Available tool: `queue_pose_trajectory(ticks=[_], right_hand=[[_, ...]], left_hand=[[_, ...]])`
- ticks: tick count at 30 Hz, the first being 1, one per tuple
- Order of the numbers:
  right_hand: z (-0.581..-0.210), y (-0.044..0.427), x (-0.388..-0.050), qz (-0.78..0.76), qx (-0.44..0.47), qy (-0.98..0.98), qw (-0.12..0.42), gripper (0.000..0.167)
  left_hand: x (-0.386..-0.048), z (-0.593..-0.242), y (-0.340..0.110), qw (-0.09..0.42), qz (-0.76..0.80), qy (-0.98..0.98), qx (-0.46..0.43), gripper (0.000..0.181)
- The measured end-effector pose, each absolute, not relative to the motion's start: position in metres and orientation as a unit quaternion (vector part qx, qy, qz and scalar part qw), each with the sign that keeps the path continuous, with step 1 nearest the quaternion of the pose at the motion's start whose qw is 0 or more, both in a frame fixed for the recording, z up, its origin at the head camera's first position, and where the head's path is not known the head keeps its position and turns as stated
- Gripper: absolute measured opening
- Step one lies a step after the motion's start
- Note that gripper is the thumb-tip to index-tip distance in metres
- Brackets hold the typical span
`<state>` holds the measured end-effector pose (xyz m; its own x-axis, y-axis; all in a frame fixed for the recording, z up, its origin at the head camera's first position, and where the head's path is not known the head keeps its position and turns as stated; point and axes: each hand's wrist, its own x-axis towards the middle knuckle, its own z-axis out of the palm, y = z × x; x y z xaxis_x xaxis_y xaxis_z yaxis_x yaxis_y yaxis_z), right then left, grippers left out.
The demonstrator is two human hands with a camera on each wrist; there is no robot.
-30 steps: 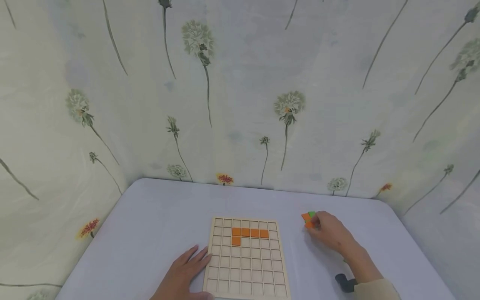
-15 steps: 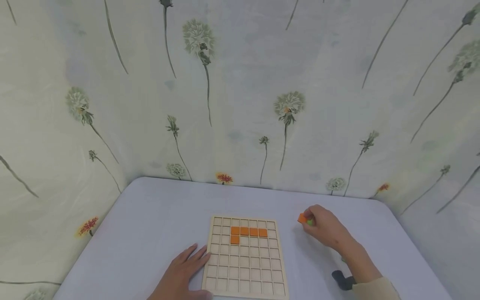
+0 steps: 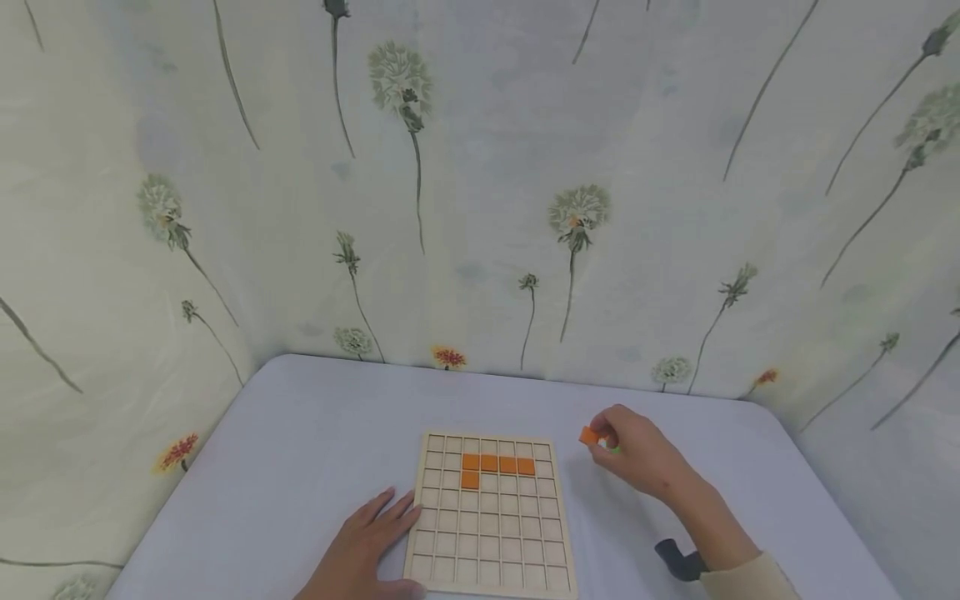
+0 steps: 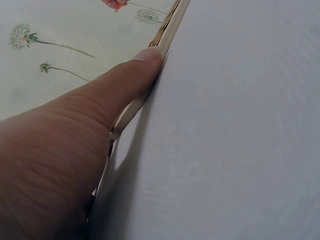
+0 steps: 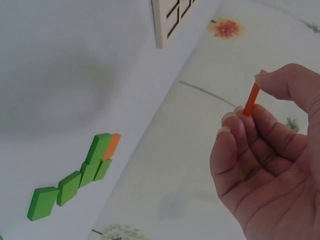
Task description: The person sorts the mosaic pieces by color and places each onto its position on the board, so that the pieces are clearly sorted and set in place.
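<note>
A: Grip state, both sides?

B: Right hand (image 3: 639, 452): pinching an orange square tile (image 3: 588, 436) between thumb and fingertips, clear of the counter (image 3: 337, 425), right of the gridded wooden board (image 3: 489, 525). Left hand (image 3: 364, 542): fingers spread, touching the board's left edge; thumb at the near left corner.

A: What lies where?

B: On the board, five orange tiles (image 3: 489, 463): four in a row, one directly nearer the person than the leftmost. On the counter, green tiles (image 5: 43, 202) and another orange tile (image 5: 111, 147).

A: Handling notes?

B: My judgement: the edge hold is sound, since it leaves the faces free. Bring the tile in level and square to a cell; tilted, it would likely catch on a ridge. Seat one edge, lower the opposite one, press flat with a fingertip. Light bracing from the left should stop the board sliding.
</note>
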<state>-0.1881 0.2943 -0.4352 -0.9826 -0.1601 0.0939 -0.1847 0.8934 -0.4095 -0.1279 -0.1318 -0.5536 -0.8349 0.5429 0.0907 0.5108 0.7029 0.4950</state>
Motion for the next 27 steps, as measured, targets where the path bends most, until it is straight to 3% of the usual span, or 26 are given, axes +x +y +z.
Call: queue_pose_trajectory(ticks=[27], right_hand=[[-0.447,0.225,-0.191,0.176,0.22,-0.959,0.028,0.017]], left_hand=[[-0.132,-0.559,-0.134,0.023,0.258,0.92,0.293,0.105]])
